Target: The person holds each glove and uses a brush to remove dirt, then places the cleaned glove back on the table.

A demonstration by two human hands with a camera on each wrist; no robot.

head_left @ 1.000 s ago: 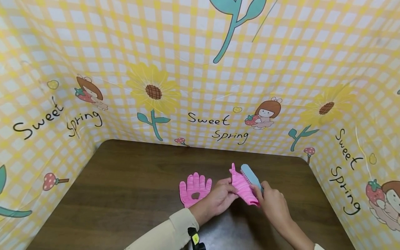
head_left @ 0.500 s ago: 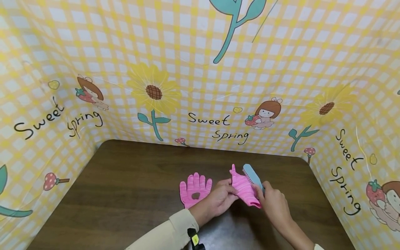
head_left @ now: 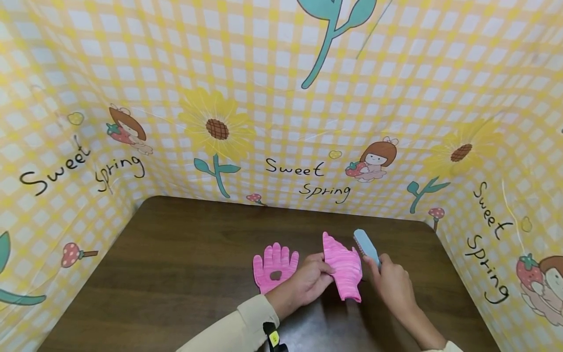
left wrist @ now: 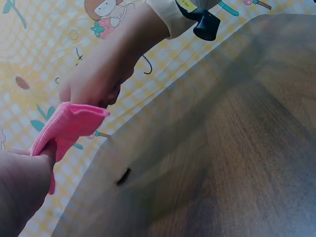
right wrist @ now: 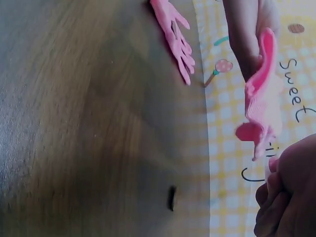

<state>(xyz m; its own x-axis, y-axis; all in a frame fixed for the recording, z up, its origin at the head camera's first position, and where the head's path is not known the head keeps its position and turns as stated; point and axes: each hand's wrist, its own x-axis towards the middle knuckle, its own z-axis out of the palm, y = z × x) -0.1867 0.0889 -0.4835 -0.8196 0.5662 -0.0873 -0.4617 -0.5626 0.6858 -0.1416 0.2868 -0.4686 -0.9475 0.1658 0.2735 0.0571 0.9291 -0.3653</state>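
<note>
My left hand (head_left: 312, 281) pinches a pink knit glove (head_left: 345, 271) by its edge and holds it up over the table. The glove's cuff hangs toward me. In the left wrist view, the thumb lies against the pink fabric (left wrist: 74, 123). My right hand (head_left: 393, 283) grips a light blue brush (head_left: 368, 247), its bristles facing left toward the glove with a small gap between them. A second pink glove (head_left: 286, 259) lies flat beside my left hand, fingers pointing away, a brown patch (head_left: 275, 275) on its palm. My left forearm hides part of its cuff.
The dark wooden table (head_left: 189, 274) is enclosed by a yellow checked cloth (head_left: 286, 122) at the back and sides. A small dark strip (right wrist: 172, 198) lies on the tabletop below the hands. A black device (head_left: 277, 344) is strapped to my left wrist.
The brush has come off the held glove and moved right with my right hand. The held glove has turned, showing more of its broad face, its cuff swinging down toward me.
</note>
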